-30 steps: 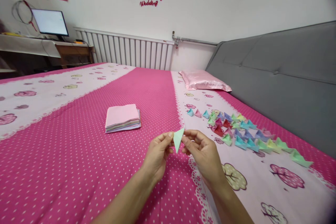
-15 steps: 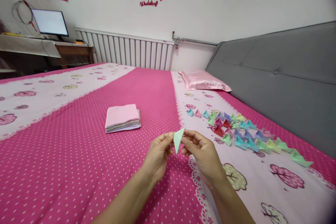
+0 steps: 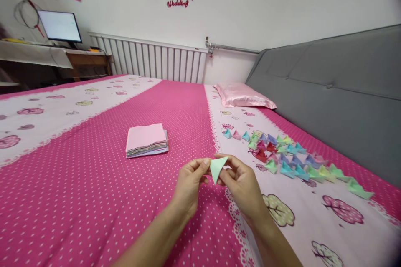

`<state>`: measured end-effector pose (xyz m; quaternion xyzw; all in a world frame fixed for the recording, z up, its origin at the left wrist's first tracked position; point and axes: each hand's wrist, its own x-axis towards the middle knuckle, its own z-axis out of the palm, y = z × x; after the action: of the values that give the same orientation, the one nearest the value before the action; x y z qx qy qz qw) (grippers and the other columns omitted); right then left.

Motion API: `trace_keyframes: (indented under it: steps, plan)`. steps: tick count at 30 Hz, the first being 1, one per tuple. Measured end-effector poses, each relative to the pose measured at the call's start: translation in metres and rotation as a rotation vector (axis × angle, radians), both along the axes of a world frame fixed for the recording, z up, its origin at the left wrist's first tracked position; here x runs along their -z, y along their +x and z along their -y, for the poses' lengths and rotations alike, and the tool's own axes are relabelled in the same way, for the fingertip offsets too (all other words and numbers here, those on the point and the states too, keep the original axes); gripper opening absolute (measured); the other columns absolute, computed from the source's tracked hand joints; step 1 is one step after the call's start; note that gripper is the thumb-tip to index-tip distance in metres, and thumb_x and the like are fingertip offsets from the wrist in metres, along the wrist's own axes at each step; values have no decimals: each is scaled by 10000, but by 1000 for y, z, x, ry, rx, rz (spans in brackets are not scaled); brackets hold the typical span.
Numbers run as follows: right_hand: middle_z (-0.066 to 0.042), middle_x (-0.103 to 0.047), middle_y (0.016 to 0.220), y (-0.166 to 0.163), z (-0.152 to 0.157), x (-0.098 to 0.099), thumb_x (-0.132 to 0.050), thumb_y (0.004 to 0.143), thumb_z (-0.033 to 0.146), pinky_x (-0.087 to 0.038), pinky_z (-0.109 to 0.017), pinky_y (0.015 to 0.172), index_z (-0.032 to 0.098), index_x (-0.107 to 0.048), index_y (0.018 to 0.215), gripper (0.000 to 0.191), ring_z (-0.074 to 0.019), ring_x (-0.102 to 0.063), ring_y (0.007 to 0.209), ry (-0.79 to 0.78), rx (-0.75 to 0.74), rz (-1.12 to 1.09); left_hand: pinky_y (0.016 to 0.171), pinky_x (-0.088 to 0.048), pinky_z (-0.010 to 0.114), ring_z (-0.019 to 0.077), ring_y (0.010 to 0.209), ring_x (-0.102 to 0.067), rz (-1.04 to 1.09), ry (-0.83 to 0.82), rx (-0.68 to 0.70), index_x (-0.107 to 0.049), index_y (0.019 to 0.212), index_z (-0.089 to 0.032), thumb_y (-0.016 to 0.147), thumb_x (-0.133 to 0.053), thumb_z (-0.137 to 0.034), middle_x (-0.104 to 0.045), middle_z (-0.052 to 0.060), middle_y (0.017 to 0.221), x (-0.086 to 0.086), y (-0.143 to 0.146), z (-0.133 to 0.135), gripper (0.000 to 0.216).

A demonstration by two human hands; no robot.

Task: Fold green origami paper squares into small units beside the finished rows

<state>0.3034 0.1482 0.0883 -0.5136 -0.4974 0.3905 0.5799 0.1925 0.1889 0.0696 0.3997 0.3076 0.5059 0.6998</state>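
Observation:
A small pale green folded paper triangle (image 3: 217, 167) is held over the pink dotted bedspread (image 3: 94, 183). My left hand (image 3: 189, 185) pinches its left side with thumb and forefinger. My right hand (image 3: 241, 183) grips its right side, fingers curled round the fold. A stack of pastel paper squares (image 3: 146, 140), pink on top, lies on the bed ahead and to the left of the hands. To the right, several small folded paper pieces (image 3: 288, 158) in blue, green, red and pink lie in a loose row on the pale strip of the bedspread.
A pink satin pillow (image 3: 242, 96) lies at the far end by the grey padded headboard (image 3: 338, 91) on the right. A white radiator (image 3: 150, 60) runs along the far wall. A lit monitor (image 3: 59, 27) stands on a desk at the far left.
The green paper has spread from a narrow sliver into a wider triangle between my fingers. Both hands have dropped slightly and closed in on it.

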Motion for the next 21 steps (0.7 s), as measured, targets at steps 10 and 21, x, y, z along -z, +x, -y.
trace_keyframes:
  steps: [10, 21]
  plan:
    - [-8, -589, 721, -4, 1, 1, -539, 732, 180, -415, -225, 517, 191, -621, 812, 116, -105, -491, 540, 234, 241, 331, 509, -384, 200, 104, 526, -513, -141, 131, 14, -705, 824, -136, 699, -635, -332, -647, 55, 625, -8, 0, 4, 243]
    - [0, -589, 783, 2, 0, 2, -513, 699, 52, -429, -243, 578, 223, -628, 796, 228, -124, -533, 637, 402, 332, 439, 835, -432, 346, 203, 857, -603, -59, 273, 283, -627, 1052, -180, 664, -668, -159, -665, 96, 932, -13, -4, 4, 391]
